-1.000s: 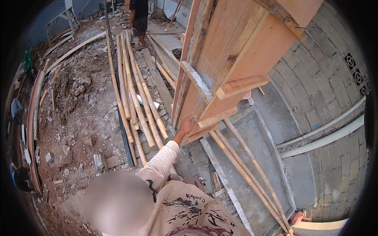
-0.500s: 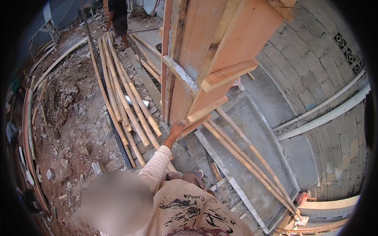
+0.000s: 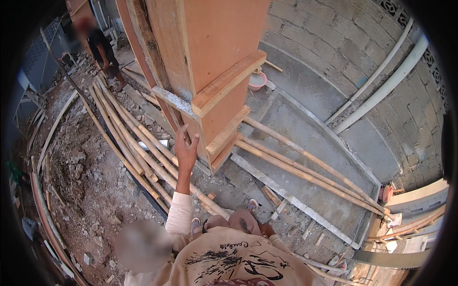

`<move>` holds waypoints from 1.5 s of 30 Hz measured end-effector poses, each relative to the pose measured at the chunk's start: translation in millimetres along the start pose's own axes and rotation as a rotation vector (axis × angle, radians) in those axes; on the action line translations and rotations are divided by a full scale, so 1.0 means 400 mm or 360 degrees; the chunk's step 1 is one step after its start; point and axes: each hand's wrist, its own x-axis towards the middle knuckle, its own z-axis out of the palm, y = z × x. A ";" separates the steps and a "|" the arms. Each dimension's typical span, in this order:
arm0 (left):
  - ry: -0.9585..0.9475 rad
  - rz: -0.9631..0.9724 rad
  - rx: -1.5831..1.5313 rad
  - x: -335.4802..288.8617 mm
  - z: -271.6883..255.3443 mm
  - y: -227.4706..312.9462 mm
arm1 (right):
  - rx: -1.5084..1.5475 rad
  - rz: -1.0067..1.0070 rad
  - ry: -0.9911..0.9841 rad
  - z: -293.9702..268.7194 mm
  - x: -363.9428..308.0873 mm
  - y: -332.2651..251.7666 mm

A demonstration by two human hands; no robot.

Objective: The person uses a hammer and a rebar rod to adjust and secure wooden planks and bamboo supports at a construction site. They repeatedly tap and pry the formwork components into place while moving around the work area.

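A tall wooden formwork box (image 3: 222,33) of orange-brown plywood, braced with timber battens, stands upright in front of me. Its near corner has a pale, cement-crusted crosspiece (image 3: 174,101). My left hand (image 3: 186,148) is raised beside the lower part of the box, just under that crosspiece. Its fingers and thumb are apart and it holds nothing; whether the fingertips touch the wood I cannot tell. My right hand (image 3: 268,230) shows only in part by my right knee, low in the view, its fingers hidden. Bamboo poles (image 3: 305,164) run from the foot of the box toward the right.
Long bamboo poles (image 3: 129,124) lie on rubble at the left. A pink bucket (image 3: 257,82) stands behind the box. A hammer (image 3: 271,195) lies near my feet. To the right are a low concrete kerb (image 3: 296,202), white pipes (image 3: 381,90) and a block wall (image 3: 329,52). Another person (image 3: 102,52) stands far left.
My left hand has come off the lower batten, moved up and left, and its fingers have spread. The view has shifted right, showing the pink bucket fully and more of the other person.
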 end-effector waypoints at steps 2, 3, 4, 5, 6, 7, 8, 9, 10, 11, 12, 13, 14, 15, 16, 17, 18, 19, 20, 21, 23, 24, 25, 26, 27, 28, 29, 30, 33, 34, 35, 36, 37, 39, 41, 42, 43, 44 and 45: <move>0.0058 0.0318 0.0222 0.090 0.026 0.096 | 0.0252 0.0251 0.0095 0.021 0.050 0.039; 0.0025 0.0406 0.0323 0.126 0.056 0.126 | 0.0443 0.0461 0.0169 0.039 0.083 0.091; -0.0017 0.0504 0.0434 0.150 0.087 0.141 | 0.0644 0.0668 0.0225 0.070 0.107 0.126; -0.0032 0.0501 0.0344 0.157 0.106 0.122 | 0.0741 0.0710 0.0075 0.055 0.114 0.114; -0.0060 0.0493 0.0220 0.165 0.138 0.102 | 0.0705 0.0579 0.0326 0.060 0.111 0.116; -0.0019 0.0370 0.0116 0.164 0.170 0.079 | 0.0669 0.0488 0.0584 0.074 0.097 0.132; 0.0012 0.0225 0.0027 0.155 0.183 0.051 | 0.0617 0.0418 0.0829 0.095 0.072 0.151; 0.0104 0.0128 -0.0032 0.151 0.152 0.013 | 0.0776 0.0406 0.0752 0.088 0.038 0.149; 0.0259 0.0112 0.0080 0.137 0.111 -0.006 | 0.0927 0.0371 0.0669 0.025 -0.016 0.121; 0.0277 0.0024 0.0070 0.118 0.115 0.055 | 0.1081 0.0368 0.0599 -0.001 -0.050 0.128; 0.0457 0.0154 0.0114 0.103 0.112 0.088 | 0.0967 0.0346 0.0543 0.015 -0.038 0.173; 0.0551 0.0131 0.0148 0.098 0.179 0.095 | 0.0892 0.0386 0.0532 0.034 -0.019 0.236; 0.0690 0.0071 0.0481 0.106 0.242 0.089 | 0.0829 0.0441 0.0514 0.070 -0.007 0.280; 0.0866 -0.0228 0.0828 0.097 0.297 0.096 | 0.0950 0.0458 0.0573 0.070 0.040 0.318; 0.0996 -0.0278 0.0835 0.124 0.263 0.065 | 0.1077 0.0537 0.0369 0.020 0.109 0.347; 0.1011 -0.0231 0.1031 0.150 0.241 0.027 | 0.0981 0.0456 0.0473 0.037 0.209 0.400; 0.0964 -0.0117 0.1379 0.154 0.211 -0.019 | 0.0762 0.0524 0.0529 0.037 0.317 0.434; 0.0904 0.0022 0.1694 0.182 0.178 -0.029 | 0.0678 0.0469 0.0660 0.044 0.416 0.482; 0.0812 0.0178 0.1944 0.193 0.125 -0.042 | 0.0611 0.0462 0.0568 0.061 0.526 0.541; 0.0650 0.0397 0.2131 0.229 0.079 -0.039 | 0.0572 0.0463 0.0490 0.072 0.644 0.590; 0.0430 0.0859 0.2551 0.240 -0.062 -0.021 | 0.0596 0.0425 0.0444 0.025 0.854 0.647; 0.0411 0.0859 0.2547 0.260 -0.074 0.006 | 0.0554 0.0321 0.0500 0.045 0.968 0.696; 0.0366 0.0851 0.2542 0.283 -0.080 0.024 | 0.0447 0.0307 0.0362 0.069 1.047 0.761; 0.0384 0.0896 0.2716 0.265 -0.029 -0.023 | 0.0240 0.0295 0.0402 0.059 1.111 0.813; 0.0354 0.0895 0.2725 0.266 -0.031 -0.008 | 0.0219 0.0350 0.0378 0.060 1.175 0.844; 0.0332 0.0887 0.2744 0.261 -0.032 0.016 | 0.0153 0.0352 0.0355 0.081 1.241 0.883; 0.0315 0.0881 0.2770 0.243 -0.033 0.041 | 0.0149 0.0339 0.0380 0.075 1.279 0.893; 0.0171 0.0841 0.2510 0.236 -0.022 0.075 | 0.0183 0.0367 0.0395 0.091 1.311 0.917; 0.0380 0.0544 0.1490 0.219 0.028 0.092 | 0.0120 0.0412 0.0432 0.138 1.390 0.968; 0.0535 0.0439 0.0996 0.227 0.075 0.084 | 0.0071 0.0351 0.0593 0.169 1.397 0.998; 0.0647 0.0377 0.0764 0.219 0.150 0.033 | 0.0002 0.0351 0.0613 0.197 1.406 1.049; 0.0756 0.0331 0.0550 0.190 0.221 0.008 | -0.0013 0.0277 0.0660 0.199 1.411 1.056; 0.0765 0.0314 0.0553 0.210 0.254 0.001 | 0.0014 0.0337 0.0522 0.258 1.427 1.119; 0.0816 0.0297 0.0596 0.186 0.266 0.020 | 0.0203 0.0311 0.0353 0.281 1.451 1.133; 0.0759 0.0307 0.0628 0.186 0.231 0.050 | 0.0250 0.0221 0.0318 0.286 1.469 1.140; 0.0725 0.0300 0.0634 0.192 0.213 0.057 | 0.0245 0.0163 0.0361 0.306 1.472 1.170; 0.0729 0.0318 0.0609 0.191 0.208 0.040 | 0.0232 0.0112 0.0405 0.319 1.468 1.190; 0.0744 0.0328 0.0611 0.188 0.206 0.031 | 0.0216 0.0070 0.0404 0.317 1.464 1.188; 0.0758 0.0334 0.0626 0.186 0.205 0.037 | 0.0200 0.0025 0.0390 0.306 1.442 1.182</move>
